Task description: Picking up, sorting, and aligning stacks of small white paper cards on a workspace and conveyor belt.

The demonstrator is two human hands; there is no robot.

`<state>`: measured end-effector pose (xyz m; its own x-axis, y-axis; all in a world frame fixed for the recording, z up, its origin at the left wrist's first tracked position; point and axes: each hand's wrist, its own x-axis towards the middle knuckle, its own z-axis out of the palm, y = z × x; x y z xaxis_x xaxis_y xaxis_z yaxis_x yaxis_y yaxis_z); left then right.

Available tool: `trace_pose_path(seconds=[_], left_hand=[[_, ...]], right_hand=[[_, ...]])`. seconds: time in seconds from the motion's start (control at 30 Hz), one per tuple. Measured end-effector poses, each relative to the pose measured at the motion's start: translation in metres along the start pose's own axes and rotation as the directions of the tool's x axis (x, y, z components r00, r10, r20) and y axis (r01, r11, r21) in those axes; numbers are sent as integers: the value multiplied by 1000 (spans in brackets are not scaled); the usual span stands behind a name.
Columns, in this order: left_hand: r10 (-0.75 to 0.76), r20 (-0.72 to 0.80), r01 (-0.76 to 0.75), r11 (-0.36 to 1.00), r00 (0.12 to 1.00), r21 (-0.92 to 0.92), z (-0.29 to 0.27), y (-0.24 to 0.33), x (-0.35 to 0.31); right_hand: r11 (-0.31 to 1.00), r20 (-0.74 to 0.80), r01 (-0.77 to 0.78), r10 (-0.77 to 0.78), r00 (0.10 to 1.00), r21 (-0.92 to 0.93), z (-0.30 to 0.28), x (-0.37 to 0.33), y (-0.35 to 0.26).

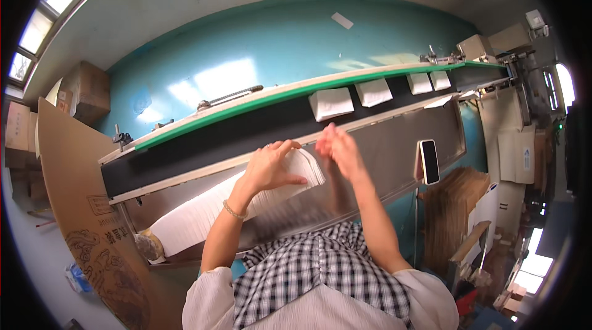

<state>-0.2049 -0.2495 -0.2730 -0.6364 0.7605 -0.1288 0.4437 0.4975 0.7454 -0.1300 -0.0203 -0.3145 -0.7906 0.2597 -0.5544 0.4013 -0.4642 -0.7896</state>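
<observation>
A long row of folded white paper tissues [203,210] lies on its side on the metal tray in front of me. My left hand [271,167] is wrapped over the right end of this row, thumb on the near side and fingers over the far side. Just right of that end hovers my right hand [343,152], its fingers pointing toward the belt and smeared by motion, so whether they hold anything is hidden. Beyond both hands, several white folded tissue packs [331,104] sit spaced along the black conveyor belt [246,145].
A green strip [246,110] edges the belt's far side. A phone [429,162] stands at the metal tray's right end [394,139]. A stone-like block [148,247] rests against the row's left end. Cardboard [92,207] stands at left; stacked brown sheets [453,219] at right.
</observation>
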Motion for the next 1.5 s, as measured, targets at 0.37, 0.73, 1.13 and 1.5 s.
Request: trace_pose_path(seconds=[0.37, 0.73, 1.13, 1.5], left_hand=[[-85, 73, 82, 996, 994, 43, -18, 6, -8], [-23, 28, 23, 1000, 999, 15, -4, 5, -10], [-8, -67, 15, 994, 998, 107, -12, 7, -21], [-71, -35, 73, 995, 997, 66, -10, -3, -24]], right_hand=[[978, 134, 78, -52, 990, -192, 16, -39, 23], [756, 188, 152, -39, 981, -637, -9, -27, 17], [932, 172, 205, -159, 972, -299, 33, -41, 39], [987, -60, 141, -146, 987, -82, 32, 7, 21]])
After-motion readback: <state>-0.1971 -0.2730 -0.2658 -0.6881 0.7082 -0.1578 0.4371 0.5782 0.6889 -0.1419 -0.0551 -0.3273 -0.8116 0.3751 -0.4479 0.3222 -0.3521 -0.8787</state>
